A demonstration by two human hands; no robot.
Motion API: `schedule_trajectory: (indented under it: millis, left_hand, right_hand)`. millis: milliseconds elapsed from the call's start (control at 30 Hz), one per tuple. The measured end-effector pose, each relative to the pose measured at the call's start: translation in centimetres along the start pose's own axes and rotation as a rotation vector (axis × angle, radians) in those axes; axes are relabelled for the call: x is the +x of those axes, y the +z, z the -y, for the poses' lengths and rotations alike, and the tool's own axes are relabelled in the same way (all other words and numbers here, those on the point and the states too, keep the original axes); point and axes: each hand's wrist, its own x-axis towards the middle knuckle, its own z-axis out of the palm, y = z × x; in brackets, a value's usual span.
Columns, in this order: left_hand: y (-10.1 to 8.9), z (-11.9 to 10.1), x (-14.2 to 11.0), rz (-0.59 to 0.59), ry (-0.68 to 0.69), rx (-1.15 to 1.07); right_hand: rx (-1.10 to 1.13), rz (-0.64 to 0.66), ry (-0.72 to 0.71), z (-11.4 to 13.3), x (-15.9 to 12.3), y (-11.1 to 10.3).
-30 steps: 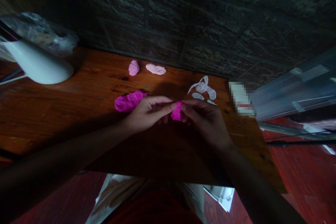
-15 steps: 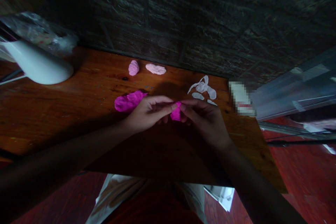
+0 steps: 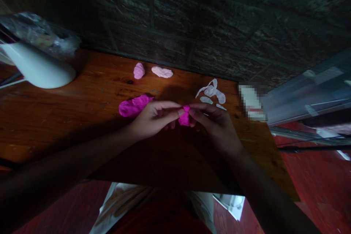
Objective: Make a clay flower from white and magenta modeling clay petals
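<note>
A small piece of magenta modelling clay (image 3: pixel 184 118) is pinched between my two hands above the wooden table. My left hand (image 3: pixel 156 117) grips its left side with thumb and forefinger; my right hand (image 3: pixel 214 122) closes on its right side the same way. Both thumbs lie towards me, and the fingers behind the clay are partly hidden. Just beyond my left hand rests a larger magenta clay lump (image 3: pixel 134 105), its right end covered by the hand. Past my right hand lie several flat, whitish pieces (image 3: pixel 211 90), one of them long and thin.
Near the wall are a pink lump (image 3: pixel 139 71) and a paler pink lump (image 3: pixel 162 72). A white, lamp-like object (image 3: pixel 45 67) stands on the left before a crumpled clear plastic bag (image 3: pixel 55 38). A pixelated pale item (image 3: pixel 251 102) sits at the table's right end. The stone wall (image 3: pixel 175 25) runs along the back.
Both hands keep their pinch in nearly the same place. The top of the magenta clay now shows a little more clearly between the thumbs. The view has shifted very slightly.
</note>
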Motion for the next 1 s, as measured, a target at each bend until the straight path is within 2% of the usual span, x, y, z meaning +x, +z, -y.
schedule_trajectory:
  millis: [567, 1000]
  left_hand:
    - [0.17, 0.39, 0.01, -0.015, 0.048, 0.015]
    - [0.28, 0.44, -0.06, -0.027, 0.051, 0.009]
  right_hand:
    - [0.150, -0.018, 0.078, -0.19, 0.32, 0.43]
    - [0.095, -0.029, 0.064, -0.13, 0.23, 0.30]
